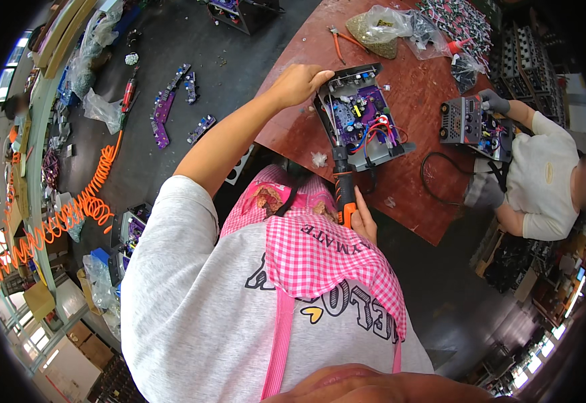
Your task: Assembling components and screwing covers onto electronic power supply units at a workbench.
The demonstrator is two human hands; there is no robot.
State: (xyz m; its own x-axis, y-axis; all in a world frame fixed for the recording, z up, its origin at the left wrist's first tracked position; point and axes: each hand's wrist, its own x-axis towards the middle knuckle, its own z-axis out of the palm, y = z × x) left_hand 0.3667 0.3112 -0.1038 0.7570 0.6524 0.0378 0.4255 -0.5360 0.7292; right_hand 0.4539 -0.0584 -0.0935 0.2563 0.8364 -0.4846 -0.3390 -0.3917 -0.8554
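Note:
An open metal chassis lies on the red-brown table, with a purple circuit board and red and blue wires inside. My left hand grips its far left corner, thumb on the edge panel; the other fingers are partly hidden. My right hand is wrapped round the orange-and-black handle of a power screwdriver, close to my apron. The tool's long thin shaft reaches into the chassis along its left side; the tip is hard to make out.
Pliers and a bag of small screws lie at the table's far side. On the right a gloved co-worker handles another chassis; a black cable loops nearby. Purple boards and an orange coiled hose are at left.

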